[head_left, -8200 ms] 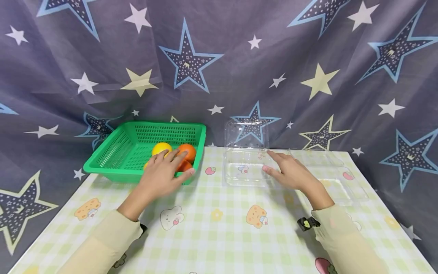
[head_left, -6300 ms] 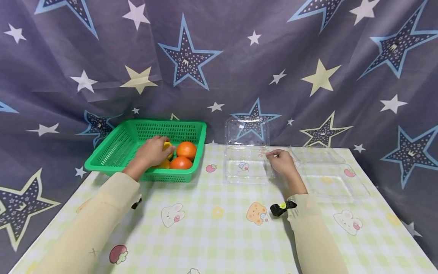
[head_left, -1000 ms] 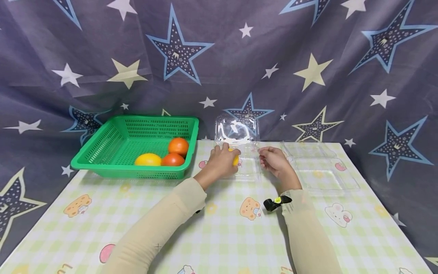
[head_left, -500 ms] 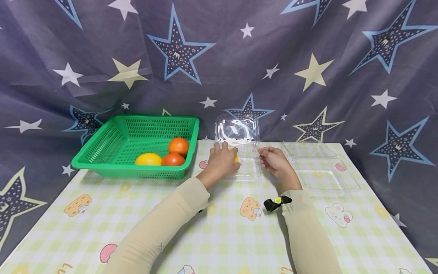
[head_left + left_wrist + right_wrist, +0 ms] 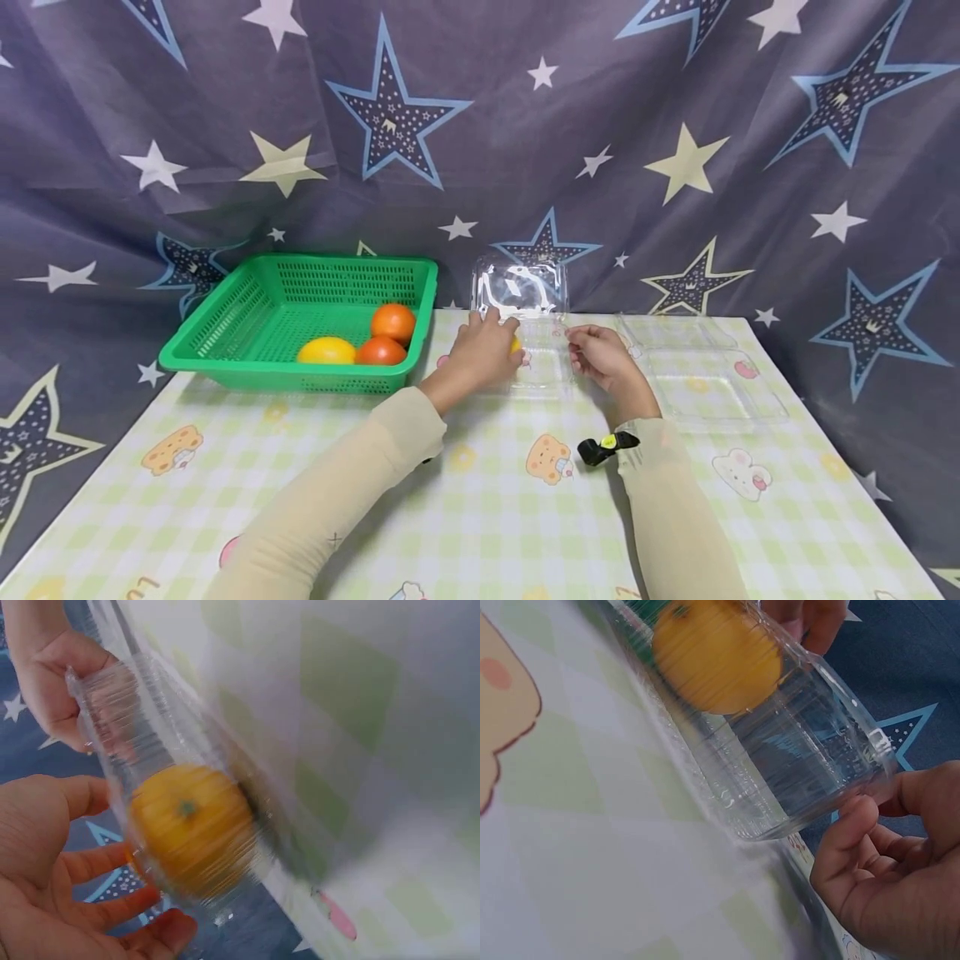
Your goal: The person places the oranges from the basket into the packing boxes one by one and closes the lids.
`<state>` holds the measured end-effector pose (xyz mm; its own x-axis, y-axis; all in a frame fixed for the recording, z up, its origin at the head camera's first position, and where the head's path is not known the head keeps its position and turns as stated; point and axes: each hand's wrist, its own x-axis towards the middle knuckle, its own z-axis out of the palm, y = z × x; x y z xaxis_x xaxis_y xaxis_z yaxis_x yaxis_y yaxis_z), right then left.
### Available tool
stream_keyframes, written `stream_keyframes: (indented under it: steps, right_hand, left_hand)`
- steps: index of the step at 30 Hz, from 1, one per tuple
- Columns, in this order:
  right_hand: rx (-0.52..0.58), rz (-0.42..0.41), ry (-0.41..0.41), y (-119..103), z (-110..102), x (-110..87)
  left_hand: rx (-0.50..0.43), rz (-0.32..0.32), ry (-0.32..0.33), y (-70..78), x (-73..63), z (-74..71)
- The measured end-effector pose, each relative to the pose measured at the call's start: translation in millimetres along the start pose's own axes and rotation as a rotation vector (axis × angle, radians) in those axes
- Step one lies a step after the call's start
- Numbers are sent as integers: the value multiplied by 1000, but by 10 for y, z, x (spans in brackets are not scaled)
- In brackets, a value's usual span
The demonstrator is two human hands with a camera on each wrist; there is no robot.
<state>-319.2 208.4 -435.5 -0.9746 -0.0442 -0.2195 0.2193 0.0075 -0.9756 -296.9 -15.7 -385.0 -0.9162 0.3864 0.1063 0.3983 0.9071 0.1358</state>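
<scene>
Right hand (image 5: pixel 603 358) is pinching clear container (image 5: pixel 546 367) at its right rim, near table (image 5: pixel 480 517) far edge. Yellow-orange fruit (image 5: pixel 191 832) is sitting inside, left half. Left hand (image 5: pixel 480 350) is reaching over it, fingers loosely spread, contact unclear.

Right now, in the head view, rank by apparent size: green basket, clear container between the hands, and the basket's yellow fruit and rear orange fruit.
1. Green basket
2. Clear container, lid included
3. Yellow fruit and rear orange fruit: too close to rank; the rim partly hides the yellow one.
</scene>
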Motion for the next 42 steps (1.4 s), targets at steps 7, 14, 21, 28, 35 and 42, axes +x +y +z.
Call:
stream_keyframes:
  steps: [7,14,21,28,35,42]
  right_hand:
    - [5,-5,4,8,14,-3]
    - [6,-10,-4,16,15,5]
    - [10,-6,-6,8,11,7]
    - [18,-3,-3,5,-1,-7]
    - [18,-8,5,14,3,-7]
    - [16,-8,6,12,7,-21]
  left_hand:
    - [22,72,123,-92,-76,-259]
    - [34,61,143,-338,-203,-526]
    - [27,-4,149,-711,-339,-681]
    - [59,-78,104,-1008,-418,-744]
    - [64,-165,6,-1295,-417,-711]
    - [-7,-188,-74,-1559,-383,-687]
